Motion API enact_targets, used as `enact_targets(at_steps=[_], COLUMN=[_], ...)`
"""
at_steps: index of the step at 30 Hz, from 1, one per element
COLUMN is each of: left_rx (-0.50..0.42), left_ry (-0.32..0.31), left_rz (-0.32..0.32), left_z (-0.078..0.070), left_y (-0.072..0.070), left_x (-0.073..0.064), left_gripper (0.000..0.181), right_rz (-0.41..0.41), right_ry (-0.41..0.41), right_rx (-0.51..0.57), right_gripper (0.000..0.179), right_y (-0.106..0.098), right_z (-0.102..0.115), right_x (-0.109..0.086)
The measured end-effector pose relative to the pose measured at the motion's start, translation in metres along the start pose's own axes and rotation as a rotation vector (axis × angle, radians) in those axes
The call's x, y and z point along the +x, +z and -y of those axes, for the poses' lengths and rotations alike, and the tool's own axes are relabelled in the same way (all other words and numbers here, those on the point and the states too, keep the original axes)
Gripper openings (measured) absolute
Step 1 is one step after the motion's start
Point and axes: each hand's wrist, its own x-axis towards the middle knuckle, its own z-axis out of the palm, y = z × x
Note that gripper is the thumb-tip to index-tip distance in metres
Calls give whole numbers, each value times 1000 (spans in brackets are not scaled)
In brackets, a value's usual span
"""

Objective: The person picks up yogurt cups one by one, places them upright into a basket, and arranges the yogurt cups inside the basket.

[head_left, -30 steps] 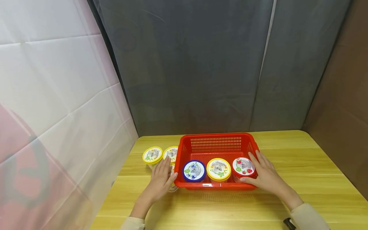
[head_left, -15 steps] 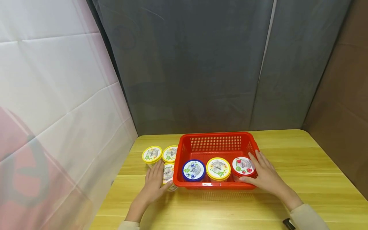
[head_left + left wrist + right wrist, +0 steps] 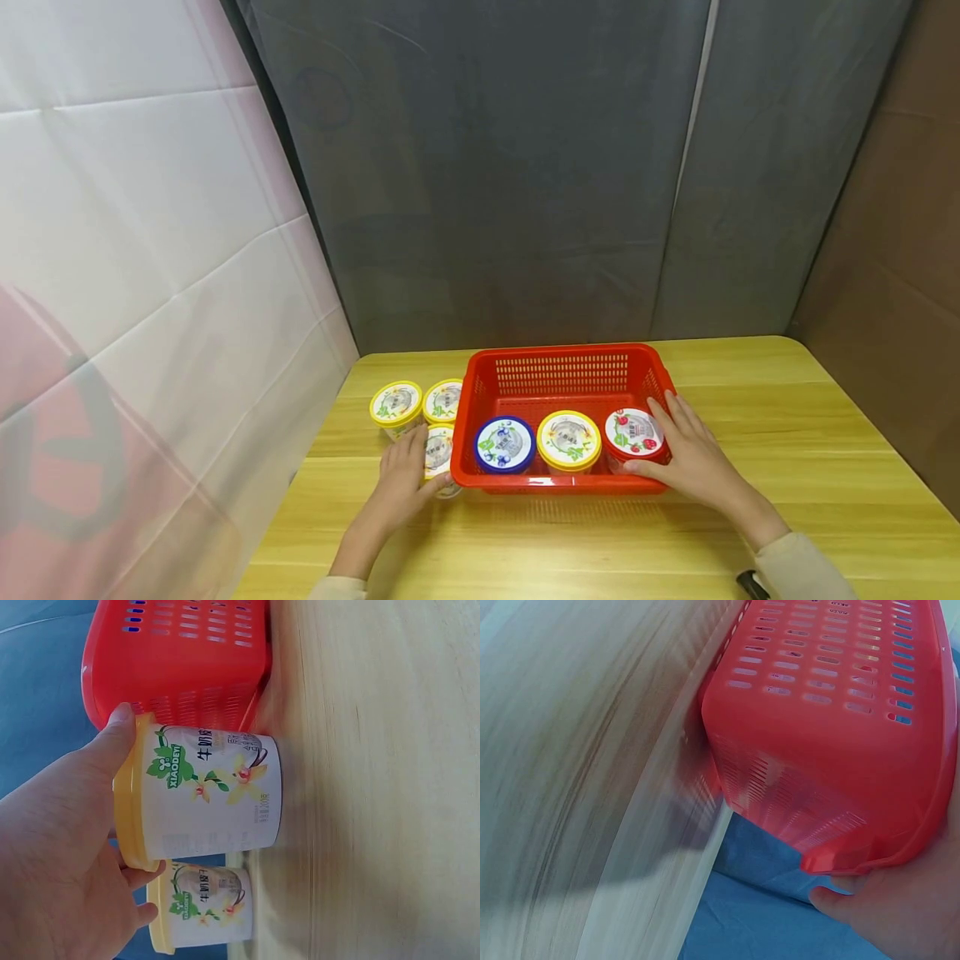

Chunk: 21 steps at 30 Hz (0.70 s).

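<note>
A red plastic basket (image 3: 562,482) holds a blue-lidded cup (image 3: 505,446), a yellow-lidded cup (image 3: 569,442) and a red-lidded cup (image 3: 635,434) in a row along its front. Left of it, my left hand (image 3: 401,483) grips another yellow-lidded white cup (image 3: 210,795) by its lid, thumb on one side and fingers on the other. That cup stands upright on the table beside the basket. On the basket's right end, my right hand (image 3: 697,458) holds the rim, its thumb near the red lid. In the right wrist view the rim partly hides its fingers.
Behind the gripped cup stand two more yellow-lidded cups, one at the far left (image 3: 397,403) and one against the basket (image 3: 442,402). The wooden table (image 3: 540,550) ends at a grey curtain (image 3: 487,208). A white printed sheet (image 3: 165,250) hangs at the left.
My left hand has shifted left and down from beside the basket's rim to the nearest yellow-lidded cup, which now shows more. My right hand has stayed on the basket.
</note>
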Motion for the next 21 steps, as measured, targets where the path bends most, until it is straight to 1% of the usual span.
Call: enact_targets(at_steps=[3, 6, 9, 17, 21], left_rx=[4, 4, 5, 16, 21], left_ry=[4, -6, -26, -54, -61], left_rz=[-21, -40, -41, -66, -62], left_z=[1, 2, 4, 11, 12], left_y=[0, -1, -4, -13, -16], left_x=[-1, -3, -5, -14, -16], left_gripper=[88, 89, 91, 88, 88], right_rz=[-4, -6, -7, 1, 2], right_ry=[-5, -6, -3, 5, 4], right_rx=[2, 1, -1, 2, 0], right_gripper=[114, 114, 114, 115, 115], right_y=[0, 1, 1, 0, -1], right_z=[0, 0, 0, 1, 2], right_x=[0, 0, 0, 0, 0])
